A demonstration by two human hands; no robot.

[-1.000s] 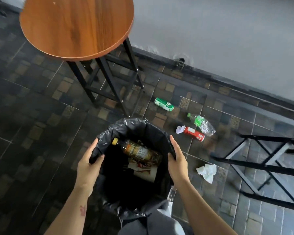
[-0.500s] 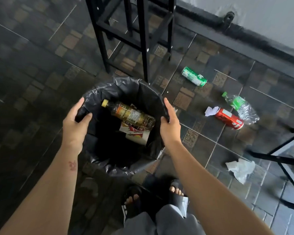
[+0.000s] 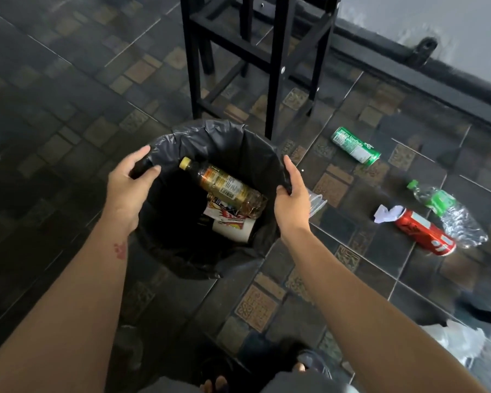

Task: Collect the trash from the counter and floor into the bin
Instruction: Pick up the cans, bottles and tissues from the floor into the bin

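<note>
— Where does the person have the bin [image 3: 210, 143]?

— At frame centre, on the tiled floor [image 3: 68, 95]. The left hand [image 3: 128, 191] and right hand [image 3: 292, 202] each have fingers curled over the black liner rim, pinching it.

— And the trash?

— A green can [image 3: 356, 146], a red can [image 3: 425, 236] and a clear bottle [image 3: 451, 214] lie at right. Best to set the bin down near them, upright, before letting go.

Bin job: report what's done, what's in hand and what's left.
Done: a brown bottle and a printed cup lie inside the bin. In hand: left hand and right hand grip its rim. Left on the floor: green can, red can, clear bottle, crumpled tissue.
</note>
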